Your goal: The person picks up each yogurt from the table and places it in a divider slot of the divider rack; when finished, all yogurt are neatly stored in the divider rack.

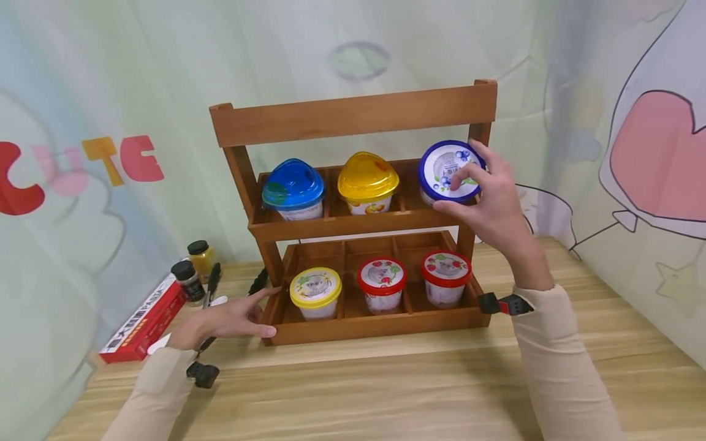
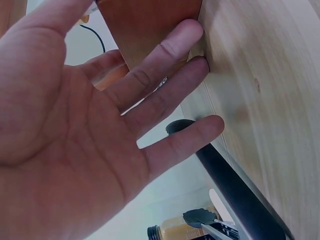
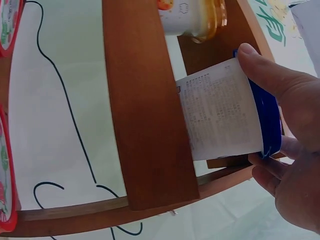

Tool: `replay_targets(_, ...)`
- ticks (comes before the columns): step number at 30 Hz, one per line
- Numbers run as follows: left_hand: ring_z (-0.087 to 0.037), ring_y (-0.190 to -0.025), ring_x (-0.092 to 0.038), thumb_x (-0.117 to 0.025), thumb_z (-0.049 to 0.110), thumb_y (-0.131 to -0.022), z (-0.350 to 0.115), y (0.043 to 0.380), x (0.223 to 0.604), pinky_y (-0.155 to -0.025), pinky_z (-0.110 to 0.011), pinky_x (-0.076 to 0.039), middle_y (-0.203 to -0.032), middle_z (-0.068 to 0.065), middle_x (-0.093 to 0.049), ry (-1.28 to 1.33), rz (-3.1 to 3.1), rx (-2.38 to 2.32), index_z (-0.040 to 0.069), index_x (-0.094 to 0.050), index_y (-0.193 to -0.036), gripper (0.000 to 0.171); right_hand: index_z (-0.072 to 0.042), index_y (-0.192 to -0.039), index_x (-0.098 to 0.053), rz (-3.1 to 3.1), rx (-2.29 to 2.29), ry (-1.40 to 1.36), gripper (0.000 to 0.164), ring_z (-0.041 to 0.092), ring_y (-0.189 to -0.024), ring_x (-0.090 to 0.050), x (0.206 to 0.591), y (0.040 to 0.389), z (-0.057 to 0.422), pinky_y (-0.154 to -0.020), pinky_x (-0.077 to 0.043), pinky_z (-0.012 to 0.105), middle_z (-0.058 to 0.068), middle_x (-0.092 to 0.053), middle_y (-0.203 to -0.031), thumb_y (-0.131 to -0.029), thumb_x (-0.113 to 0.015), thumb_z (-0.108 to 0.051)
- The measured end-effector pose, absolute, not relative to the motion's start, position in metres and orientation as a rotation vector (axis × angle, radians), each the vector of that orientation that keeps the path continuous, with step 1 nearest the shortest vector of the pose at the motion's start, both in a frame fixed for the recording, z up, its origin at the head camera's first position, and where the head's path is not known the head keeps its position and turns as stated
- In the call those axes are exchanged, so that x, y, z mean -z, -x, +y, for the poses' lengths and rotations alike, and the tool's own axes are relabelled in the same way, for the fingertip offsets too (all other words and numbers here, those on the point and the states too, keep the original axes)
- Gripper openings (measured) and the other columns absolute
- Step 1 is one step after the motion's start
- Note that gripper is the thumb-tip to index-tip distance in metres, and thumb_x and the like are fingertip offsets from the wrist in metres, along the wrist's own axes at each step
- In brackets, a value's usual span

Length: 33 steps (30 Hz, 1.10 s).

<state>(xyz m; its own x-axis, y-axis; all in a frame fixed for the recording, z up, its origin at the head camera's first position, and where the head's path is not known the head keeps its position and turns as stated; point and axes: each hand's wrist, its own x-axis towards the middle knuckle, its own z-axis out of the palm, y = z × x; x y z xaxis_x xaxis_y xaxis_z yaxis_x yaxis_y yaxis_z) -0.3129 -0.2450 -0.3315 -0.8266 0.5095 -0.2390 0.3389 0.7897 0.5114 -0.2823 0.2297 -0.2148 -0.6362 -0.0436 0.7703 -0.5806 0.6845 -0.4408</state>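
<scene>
My right hand (image 1: pixel 493 202) grips a white cup with a dark blue lid (image 1: pixel 448 168) by its rim, in the top right compartment of a two-tier wooden rack (image 1: pixel 353 116). In the right wrist view the cup's printed side (image 3: pixel 220 110) shows, its lower end behind the rack's front board. My left hand (image 1: pixel 234 318) rests at the lower left corner of the rack, fingers spread and straight. On the upper tier stand a cup with a blue domed lid (image 1: pixel 294 184) and one with a yellow domed lid (image 1: pixel 368 177).
The lower tier holds a yellow-lidded cup (image 1: pixel 315 291) and two red-lidded cups (image 1: pixel 382 278). Left of the rack are a red box (image 1: pixel 146 321), two small jars (image 1: pixel 189 282) and black-handled tongs (image 2: pixel 235 195). A printed curtain (image 1: pixel 353 37) hangs behind.
</scene>
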Motion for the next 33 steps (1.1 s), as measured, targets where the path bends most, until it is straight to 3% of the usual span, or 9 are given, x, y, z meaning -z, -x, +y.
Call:
replay_targets(11,-0.028,-0.106,-0.058,-0.076,0.05,-0.085,-0.249,0.313,0.332,-0.091,-0.049,-0.05,-0.118,-0.014,-0.061,-0.615,2.623,-0.633,0.007,-0.021,-0.157,0.1,-0.009,-0.119,-0.058,-2.139,-0.923,-0.415,0.048,0.037,-0.147,-0.025,0.228,0.299,0.219,-0.104,-0.04,0.062,0.015,-0.032,-0.159,-0.084,-0.082,-0.033)
replay_targets(17,-0.028,-0.105,-0.059,-0.076,0.049,-0.086,-0.253,0.31,0.333,-0.089,-0.048,-0.051,-0.116,-0.014,-0.062,-0.622,2.618,-0.64,0.006,-0.021,-0.157,0.1,-0.015,-0.122,-0.062,-2.163,-0.833,-0.413,0.047,0.043,-0.144,-0.026,0.235,0.308,0.211,-0.104,-0.033,0.07,0.019,-0.031,-0.159,-0.084,-0.081,-0.036)
replay_targets(25,-0.023,-0.101,-0.061,-0.075,0.049,-0.086,-0.258,0.309,0.334,-0.086,-0.045,-0.051,-0.109,-0.009,-0.063,-0.666,2.633,-0.623,0.006,-0.022,-0.157,0.099,-0.018,-0.133,-0.061,-2.242,-0.784,-0.383,0.049,0.047,-0.141,-0.027,0.237,0.309,0.206,-0.104,-0.031,0.071,0.019,-0.023,-0.163,-0.091,-0.073,-0.04)
replay_targets(33,-0.025,-0.1,-0.066,-0.077,0.048,-0.086,-0.253,0.305,0.34,-0.085,-0.045,-0.054,-0.113,-0.01,-0.065,-0.702,2.694,-0.607,0.004,-0.036,-0.151,0.089,-0.018,-0.138,-0.059,-2.284,-0.752,-0.406,0.051,0.048,-0.14,-0.028,0.242,0.305,0.208,-0.105,-0.029,0.071,0.022,-0.024,-0.162,-0.093,-0.069,-0.039)
